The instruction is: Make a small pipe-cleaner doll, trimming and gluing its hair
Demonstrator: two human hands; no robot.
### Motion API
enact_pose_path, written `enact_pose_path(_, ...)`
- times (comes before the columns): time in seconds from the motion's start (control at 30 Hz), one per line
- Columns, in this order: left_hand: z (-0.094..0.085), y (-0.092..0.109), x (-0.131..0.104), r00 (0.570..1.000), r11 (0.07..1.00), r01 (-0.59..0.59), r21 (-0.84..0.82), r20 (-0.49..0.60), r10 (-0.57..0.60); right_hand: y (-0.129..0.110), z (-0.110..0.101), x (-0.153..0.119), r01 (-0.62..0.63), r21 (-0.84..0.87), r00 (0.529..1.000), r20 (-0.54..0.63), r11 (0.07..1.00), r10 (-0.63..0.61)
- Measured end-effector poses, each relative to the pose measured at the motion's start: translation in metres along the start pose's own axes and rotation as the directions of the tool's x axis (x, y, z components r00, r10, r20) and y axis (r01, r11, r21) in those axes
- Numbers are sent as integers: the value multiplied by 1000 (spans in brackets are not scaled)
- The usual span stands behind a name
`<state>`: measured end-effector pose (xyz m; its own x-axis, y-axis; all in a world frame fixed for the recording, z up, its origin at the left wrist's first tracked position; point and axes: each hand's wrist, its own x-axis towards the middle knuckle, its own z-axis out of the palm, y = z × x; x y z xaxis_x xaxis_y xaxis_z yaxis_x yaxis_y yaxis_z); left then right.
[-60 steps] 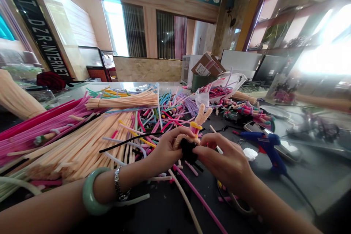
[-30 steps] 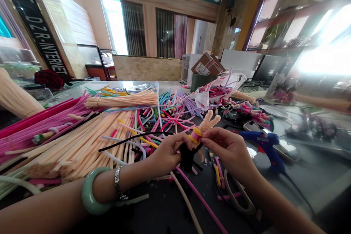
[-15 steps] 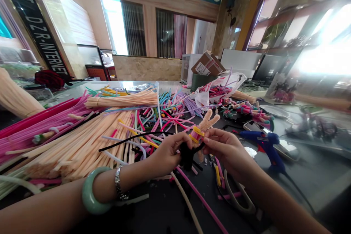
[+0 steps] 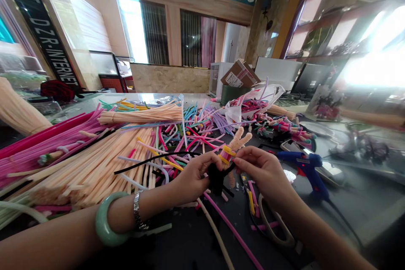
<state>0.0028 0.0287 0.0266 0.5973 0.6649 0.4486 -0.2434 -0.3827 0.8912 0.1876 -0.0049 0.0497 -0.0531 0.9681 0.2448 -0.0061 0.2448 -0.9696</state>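
Observation:
A small pipe-cleaner figure sits between my hands, with two peach limbs sticking up, a pink and yellow band and a black fuzzy mass below. My left hand is closed around its left side, thumb and fingers pinching. With thumb and fingertips, my right hand pinches a short black pipe-cleaner end at the figure's right side. A long black pipe cleaner arcs leftward from behind my left hand. My fingers hide part of the figure.
Bundles of peach pipe cleaners and pink ones cover the left. Right of my right hand lies a blue glue gun with its cord, beside a phone. Scissors lie below. Finished-looking figures and a plastic bag are behind.
My right hand has shifted very slightly left, fingertips still on the black end. The peach limbs have tipped a little left. My left hand stays in place.

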Motion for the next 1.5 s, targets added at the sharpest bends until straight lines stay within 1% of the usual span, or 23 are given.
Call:
enact_pose_path(0.03, 0, 0, 0, 1000, 1000, -4, -7, -3, 4, 0, 1, -2, 101, -134, 993, -42, 986, -107)
enact_pose_path(0.07, 0, 0, 1, 1000, 1000, -9, -11, -8, 8, -1, 1, -3, 199, -266, 973, -63, 943, -223)
enact_pose_path(0.1, 0, 1, 1, 1000, 1000, -14, -9, -18, 13, -2, 2, -5, 291, -384, 939, -59, 876, -338)
enact_pose_path(0.17, 1, 2, 1, 999, 1000, -16, 6, -46, 16, -5, 2, -9, 454, -544, 849, 25, 706, -527)
enact_pose_path(0.2, 1, 3, 1, 998, 1000, -13, 14, -57, 13, -6, 2, -10, 524, -579, 802, 91, 624, -590)
enact_pose_path(0.23, 1, 3, 1, 998, 1000, -7, 20, -65, 8, -7, 2, -11, 583, -597, 760, 160, 551, -630)
enact_pose_path(0.3, 1, 4, 1, 997, 1000, 12, 23, -75, -10, -9, 2, -13, 664, -615, 691, 288, 425, -663)
enact_pose_path(0.37, 1, 4, 1, 997, 1000, 25, 19, -77, -23, -9, 2, -13, 698, -638, 650, 374, 325, -662)
enact_pose_path(0.43, 2, 4, 1, 997, 999, 29, 13, -74, -28, -8, 2, -13, 707, -655, 629, 408, 268, -662)
enact_pose_path(0.63, 1, 3, 1, 996, 999, 43, 22, -79, -41, -7, 3, -13, 720, -642, 605, 397, 262, -690)
enact_pose_path(0.7, 1, 4, 1, 997, 999, 33, 34, -73, -30, -8, 3, -14, 719, -643, 593, 370, 264, -715)
enact_pose_path(0.77, 1, 4, 1, 998, 999, 15, 48, -63, -12, -8, 2, -13, 701, -655, 597, 321, 282, -736)
enact_pose_path(0.87, 2, 4, 1, 999, 999, 0, 52, -42, 2, -7, 1, -12, 650, -682, 625, 229, 335, -747)
enact_pose_path(1.0, 2, 3, -2, 1000, 998, 29, 48, -2, -29, -4, -1, -7, 597, -699, 652, 137, 394, -746)
enact_pose_path(1.1, 2, 2, -4, 999, 998, 34, 48, 15, -35, -1, -3, -4, 565, -704, 679, 99, 430, -728)
enact_pose_path(1.23, 1, 1, -3, 1000, 999, 22, 44, 2, -22, 1, -5, 0, 522, -718, 718, 77, 461, -692)
enact_pose_path(1.3, 2, 2, -2, 1000, 998, 17, 64, -15, -16, 1, -5, 0, 513, -726, 726, 83, 458, -683)
enact_pose_path(1.37, 2, 3, -1, 999, 998, 23, 66, -30, -21, 1, -5, -1, 512, -739, 722, 93, 438, -686)
enact_pose_path(1.5, 4, 3, 0, 998, 999, 46, -16, -34, -46, -1, -4, -4, 537, -765, 680, 141, 356, -720)
